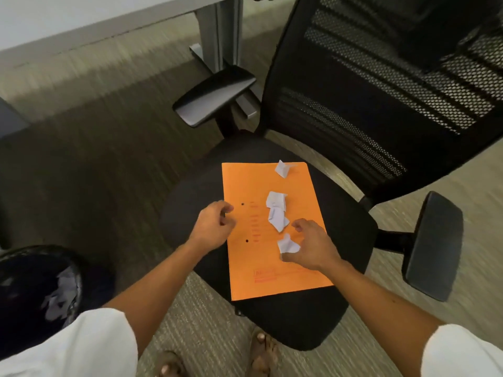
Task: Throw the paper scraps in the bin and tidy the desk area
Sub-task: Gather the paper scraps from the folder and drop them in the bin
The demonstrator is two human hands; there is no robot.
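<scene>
An orange folder (253,268) lies flat on the black seat (351,232) of an office chair. Several white crumpled paper scraps rest on it: one at the far edge (283,167), two touching in the middle (277,210), one near me (287,244). My right hand (313,246) hovers over the near scrap, fingers spread and curled around it, thumb just below it; it holds nothing. My left hand (213,227) hangs at the folder's left edge, fingers loosely curled and empty. A black-lined bin (40,289) with white scraps inside stands at the lower left on the floor.
The chair's mesh back (381,77) rises at the upper right, its armrests (215,96) (432,246) jut out left and right. A desk leg (220,31) and white desktop edge (54,20) lie beyond. Carpet surrounds the chair. My sandalled feet (261,352) are below the seat.
</scene>
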